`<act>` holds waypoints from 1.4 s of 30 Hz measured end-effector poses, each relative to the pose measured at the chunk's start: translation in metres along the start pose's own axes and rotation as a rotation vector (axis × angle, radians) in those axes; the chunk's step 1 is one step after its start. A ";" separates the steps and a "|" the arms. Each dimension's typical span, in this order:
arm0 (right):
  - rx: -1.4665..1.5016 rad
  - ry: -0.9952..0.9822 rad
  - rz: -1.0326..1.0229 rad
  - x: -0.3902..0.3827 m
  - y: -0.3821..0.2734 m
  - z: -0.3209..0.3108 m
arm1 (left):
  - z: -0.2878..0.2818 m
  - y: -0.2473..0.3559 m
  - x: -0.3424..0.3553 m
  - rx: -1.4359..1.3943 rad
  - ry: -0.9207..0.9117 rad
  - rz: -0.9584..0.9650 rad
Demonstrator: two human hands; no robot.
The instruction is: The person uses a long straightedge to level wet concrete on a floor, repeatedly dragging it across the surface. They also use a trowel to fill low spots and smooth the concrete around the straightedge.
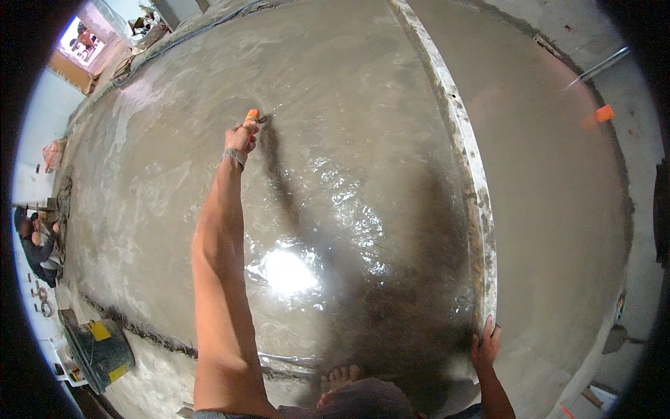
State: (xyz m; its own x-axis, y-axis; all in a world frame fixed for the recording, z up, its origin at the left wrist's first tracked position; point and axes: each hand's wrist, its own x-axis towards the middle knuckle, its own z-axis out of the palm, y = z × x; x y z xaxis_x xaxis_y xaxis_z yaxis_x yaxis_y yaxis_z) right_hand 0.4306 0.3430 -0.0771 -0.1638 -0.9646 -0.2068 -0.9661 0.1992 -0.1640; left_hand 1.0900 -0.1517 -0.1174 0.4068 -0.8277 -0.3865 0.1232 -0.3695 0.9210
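Note:
My left hand [241, 138] reaches far out over the wet cement floor [174, 174], closed around an orange-handled trowel [252, 116]. A dark neck shows beside the handle, but the blade is hard to make out against the grey surface. At the lower right, my right hand [486, 343] has its fingers bent over the near end of a long, pale straightedge [466, 146], which is smeared with cement. The straightedge runs from that hand to the far edge of the floor. Shiny water and ripples lie between my two hands.
A black bucket [98, 349] with yellow patches stands at the lower left. Another person [38, 244] crouches by the left wall. A hose [188, 40] lies along the far edge. On the right are an orange block [604, 114] and a metal rod [604, 63].

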 end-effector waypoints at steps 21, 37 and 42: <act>-0.044 0.046 -0.009 -0.002 0.002 -0.007 | -0.070 0.076 -0.228 0.333 -0.249 -0.141; 0.013 0.037 -0.054 0.003 -0.005 -0.008 | 0.227 0.166 -0.051 0.078 -0.218 0.121; 0.066 0.069 -0.067 0.003 -0.003 -0.010 | 0.122 0.114 -0.096 0.075 -0.227 0.185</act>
State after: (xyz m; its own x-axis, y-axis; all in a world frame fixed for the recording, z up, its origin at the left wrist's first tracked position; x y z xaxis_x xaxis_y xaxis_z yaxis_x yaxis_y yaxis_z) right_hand 0.4309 0.3379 -0.0673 -0.1147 -0.9853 -0.1262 -0.9606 0.1424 -0.2387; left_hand 0.9552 -0.1662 0.0189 0.2019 -0.9542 -0.2209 -0.0050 -0.2266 0.9740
